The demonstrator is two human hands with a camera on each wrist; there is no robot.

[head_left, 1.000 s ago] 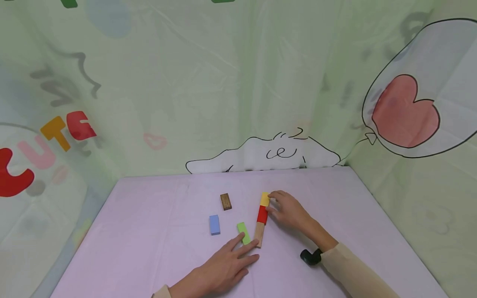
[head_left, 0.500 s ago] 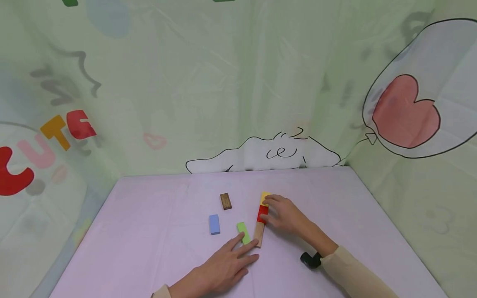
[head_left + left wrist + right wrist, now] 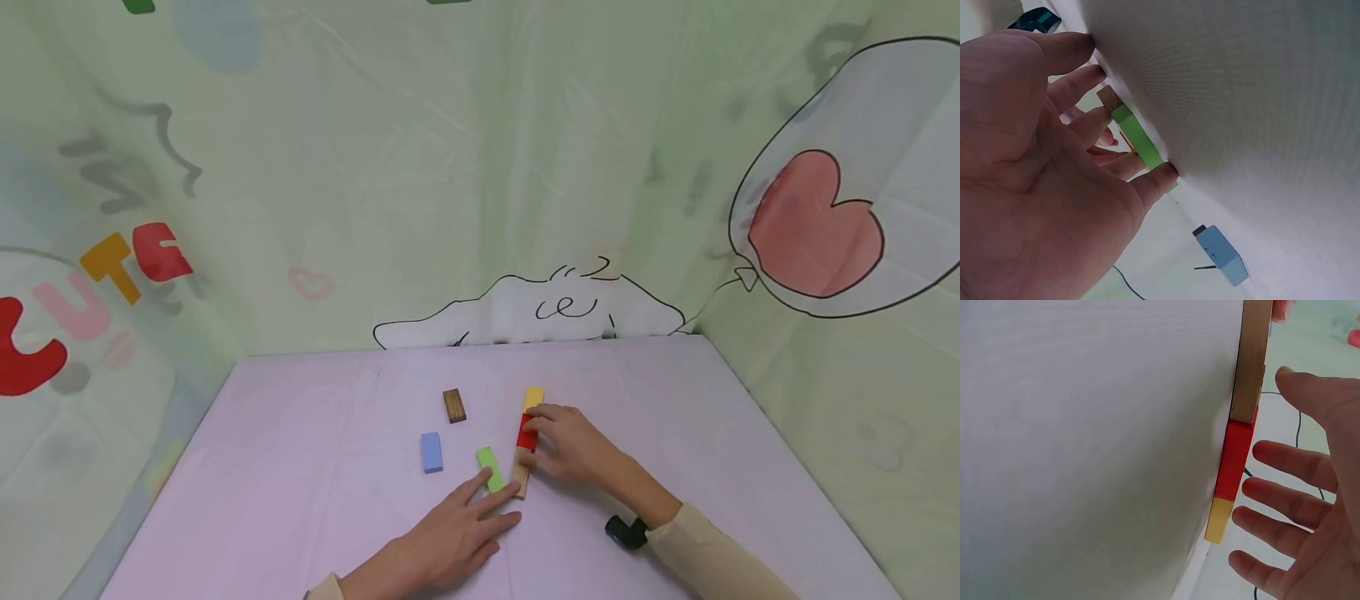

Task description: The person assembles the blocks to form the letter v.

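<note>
Yellow (image 3: 533, 398), red (image 3: 527, 432) and plain wooden (image 3: 521, 475) blocks lie end to end in a line on the table. Just over the red and wooden blocks is my right hand (image 3: 573, 443); its fingers are extended and apart from the blocks in the right wrist view. My left hand (image 3: 453, 533) rests on the table with fingers spread. One fingertip lies at the green block (image 3: 490, 468), another at the near end of the wooden block. In the left wrist view the green block (image 3: 1138, 137) sits behind those fingers, partly hidden.
A blue block (image 3: 431, 452) and a dark brown block (image 3: 454, 406) lie to the left of the line. A black wrist device (image 3: 626, 532) sits under the right wrist. The pale pink table (image 3: 300, 467) meets a printed curtain (image 3: 375, 183) at its back edge.
My right hand has moved nearer along the line, from the yellow and red blocks to over the red and wooden ones. The left hand and the blocks have stayed put.
</note>
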